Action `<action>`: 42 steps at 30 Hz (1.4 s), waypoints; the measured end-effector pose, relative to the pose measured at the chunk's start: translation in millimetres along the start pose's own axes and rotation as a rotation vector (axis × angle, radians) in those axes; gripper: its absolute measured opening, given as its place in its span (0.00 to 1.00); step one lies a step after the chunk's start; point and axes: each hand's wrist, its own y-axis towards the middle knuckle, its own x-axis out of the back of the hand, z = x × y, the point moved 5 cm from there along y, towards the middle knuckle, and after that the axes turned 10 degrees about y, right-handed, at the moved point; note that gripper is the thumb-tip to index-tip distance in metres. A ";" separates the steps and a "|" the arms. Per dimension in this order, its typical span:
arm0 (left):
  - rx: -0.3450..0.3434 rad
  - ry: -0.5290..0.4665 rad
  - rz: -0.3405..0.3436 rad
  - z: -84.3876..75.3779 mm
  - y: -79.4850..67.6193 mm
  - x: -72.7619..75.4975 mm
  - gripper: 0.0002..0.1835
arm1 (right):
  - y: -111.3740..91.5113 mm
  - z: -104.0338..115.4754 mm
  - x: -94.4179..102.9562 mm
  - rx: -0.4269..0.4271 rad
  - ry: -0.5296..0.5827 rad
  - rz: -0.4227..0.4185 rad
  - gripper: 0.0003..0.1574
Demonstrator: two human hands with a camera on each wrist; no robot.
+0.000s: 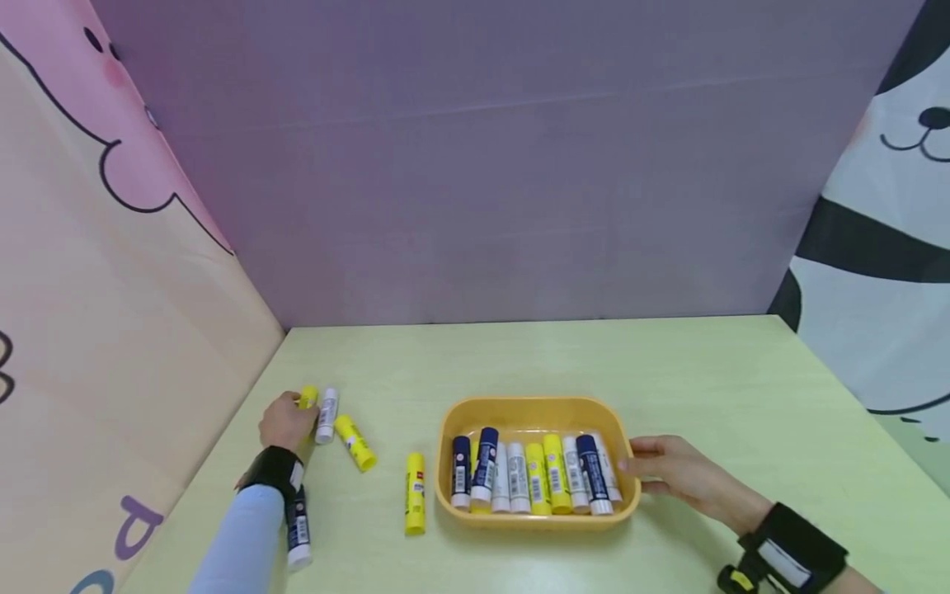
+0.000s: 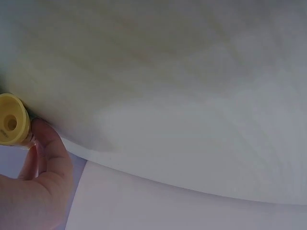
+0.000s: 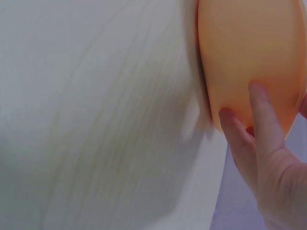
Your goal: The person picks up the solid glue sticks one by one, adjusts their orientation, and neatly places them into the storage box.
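Observation:
At the table's left side my left hand (image 1: 285, 424) pinches a yellow glue stick (image 1: 308, 397). The left wrist view shows that glue stick's round, hollow end (image 2: 11, 120) beside the curled fingers. Just right of this hand lie a white glue stick (image 1: 326, 416) and another yellow glue stick (image 1: 355, 443). My right hand (image 1: 686, 478) grips the right end of a yellow plastic tray (image 1: 530, 523), thumb at the rim and fingers against the outer wall (image 3: 254, 43). Inside the tray, blue, white and yellow glue sticks (image 1: 517, 478) lie side by side.
A yellow glue stick (image 1: 415, 493) lies left of the tray. A dark blue glue stick with a white end (image 1: 298, 532) lies by the left forearm, partly hidden. A purple panel (image 1: 534, 181) stands behind the pale table (image 1: 712, 371), with printed cloths at both sides.

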 end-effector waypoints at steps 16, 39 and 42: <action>0.023 0.002 0.009 -1.1 1.3 -1.5 0.27 | -0.7 2.8 -1.8 0.007 0.001 0.005 0.39; 0.020 0.000 0.004 3.9 2.0 0.3 0.28 | 1.1 -1.0 -0.2 0.010 0.001 0.004 0.38; 0.007 -0.008 -0.007 4.4 1.7 2.7 0.28 | 1.3 -0.9 -0.1 0.008 0.000 0.003 0.38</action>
